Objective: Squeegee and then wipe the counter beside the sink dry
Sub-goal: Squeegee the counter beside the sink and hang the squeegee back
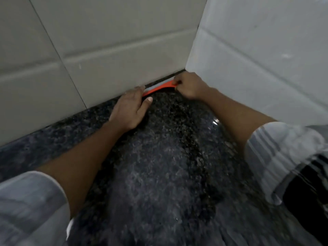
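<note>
Reaching from the head view, I had the orange squeegee (158,88) on the counter (159,157) against the back wall tiles (113,55); my right hand (189,85) pinched one end, my left hand (130,108) lay flat-fingered on the other. Even pressure and a steady pull toward me seemed best.

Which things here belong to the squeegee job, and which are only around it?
Job:
- orange squeegee, at the back wall
- left hand and right hand, one at each end
- dark speckled counter

Only around:
- wall tiles
- striped sleeves
</note>
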